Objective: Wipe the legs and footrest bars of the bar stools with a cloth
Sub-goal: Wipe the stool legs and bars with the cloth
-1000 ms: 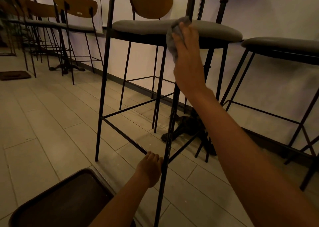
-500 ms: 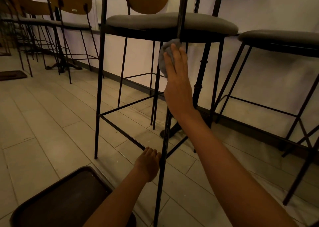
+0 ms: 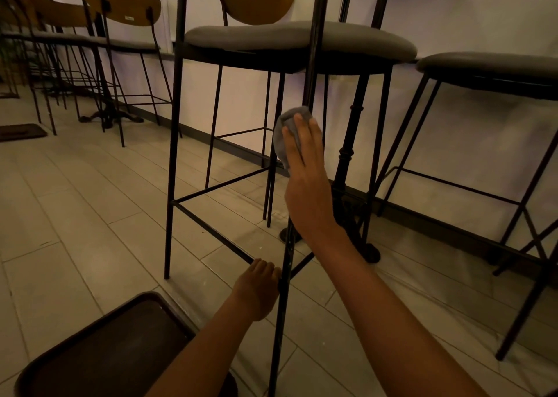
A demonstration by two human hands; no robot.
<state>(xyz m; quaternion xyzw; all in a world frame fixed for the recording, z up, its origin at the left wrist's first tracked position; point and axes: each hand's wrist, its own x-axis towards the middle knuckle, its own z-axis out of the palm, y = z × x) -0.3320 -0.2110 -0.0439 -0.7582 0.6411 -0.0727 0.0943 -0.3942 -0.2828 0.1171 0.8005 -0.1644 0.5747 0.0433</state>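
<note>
The right hand (image 3: 305, 167) presses a soft grey cloth (image 3: 287, 137), wrapped around the near front leg (image 3: 282, 321) of the bar stool (image 3: 299, 42), about midway up. The left hand (image 3: 259, 285) is closed on the same leg at the footrest bar (image 3: 211, 230). The thin metal frame looks light and tippy; bracing it low seems wise.

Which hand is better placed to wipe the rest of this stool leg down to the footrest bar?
The right hand. It holds the cloth wrapped on the leg above the footrest bar. The left hand has no cloth and grips the leg low down, bracing it.
</note>
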